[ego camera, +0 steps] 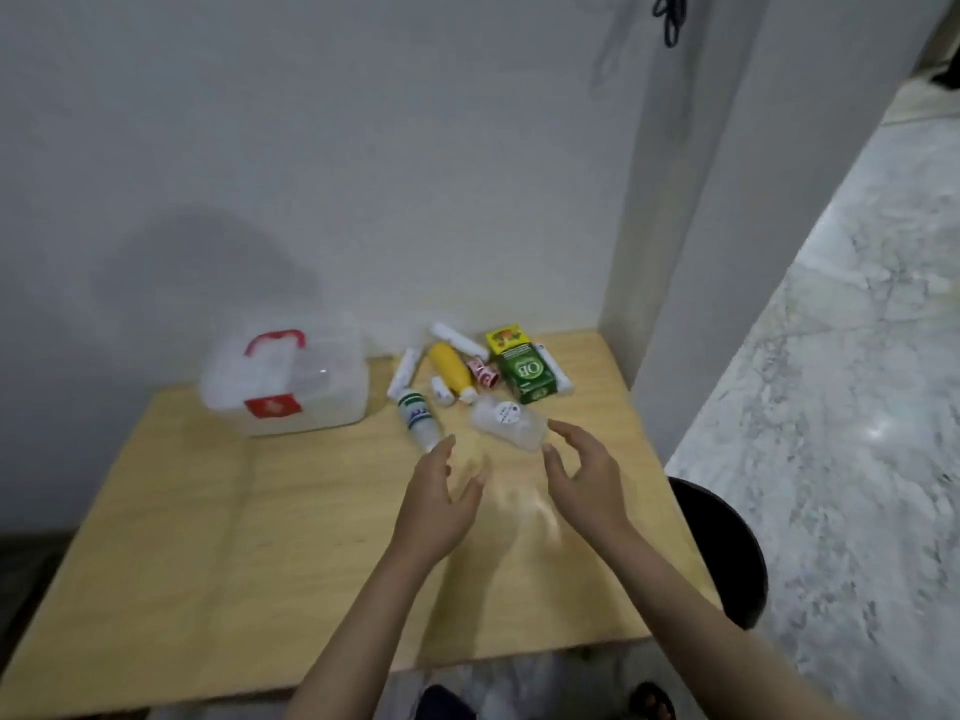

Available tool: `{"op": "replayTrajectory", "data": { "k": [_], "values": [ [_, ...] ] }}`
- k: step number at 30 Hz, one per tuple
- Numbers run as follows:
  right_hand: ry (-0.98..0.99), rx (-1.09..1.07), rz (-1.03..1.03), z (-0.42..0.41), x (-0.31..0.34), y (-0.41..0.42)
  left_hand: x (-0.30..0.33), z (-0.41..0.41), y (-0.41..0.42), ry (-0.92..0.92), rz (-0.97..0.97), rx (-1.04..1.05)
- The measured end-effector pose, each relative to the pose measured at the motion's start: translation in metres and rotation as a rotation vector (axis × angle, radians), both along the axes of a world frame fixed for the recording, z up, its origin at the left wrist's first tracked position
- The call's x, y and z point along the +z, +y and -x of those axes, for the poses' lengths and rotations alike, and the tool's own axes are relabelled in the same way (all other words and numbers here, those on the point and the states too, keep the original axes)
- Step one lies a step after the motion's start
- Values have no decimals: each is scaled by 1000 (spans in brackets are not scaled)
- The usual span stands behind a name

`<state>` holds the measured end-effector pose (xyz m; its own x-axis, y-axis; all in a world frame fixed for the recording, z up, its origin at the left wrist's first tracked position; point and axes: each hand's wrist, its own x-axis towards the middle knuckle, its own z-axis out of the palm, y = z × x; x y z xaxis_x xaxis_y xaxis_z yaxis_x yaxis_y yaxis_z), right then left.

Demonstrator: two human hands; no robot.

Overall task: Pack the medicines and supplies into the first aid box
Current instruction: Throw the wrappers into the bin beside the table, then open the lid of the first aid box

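A clear plastic first aid box (291,381) with a red handle and a red label stands shut at the back left of the wooden table (208,537). To its right lies a heap of supplies: a green-labelled bottle (418,415), a yellow bottle (451,368), a green carton (530,376), a yellow carton (506,337), white tubes (405,371) and a clear bag (506,423). My left hand (441,498) and my right hand (584,475) hover open just in front of the heap, holding nothing.
A white wall runs behind the table and a white pillar (675,252) stands at its right rear corner. A black round stool or bin (727,553) sits beside the table's right edge on a marble floor (831,407).
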<state>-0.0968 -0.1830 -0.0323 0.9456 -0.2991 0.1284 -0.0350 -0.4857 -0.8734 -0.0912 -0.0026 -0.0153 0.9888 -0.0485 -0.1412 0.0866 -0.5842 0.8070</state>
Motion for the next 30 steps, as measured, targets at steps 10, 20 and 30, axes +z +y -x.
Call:
{"op": "replayTrajectory", "data": {
  "k": [10,20,30],
  "values": [
    [-118,288,97,-29,3,164,0,4,168,-87,-7,192],
    [-225,371,318,-125,0,221,-3,-64,253,-246,-102,106],
    [-178,405,239,-161,-15,233,-24,-126,273,-305,-63,178]
  ]
}}
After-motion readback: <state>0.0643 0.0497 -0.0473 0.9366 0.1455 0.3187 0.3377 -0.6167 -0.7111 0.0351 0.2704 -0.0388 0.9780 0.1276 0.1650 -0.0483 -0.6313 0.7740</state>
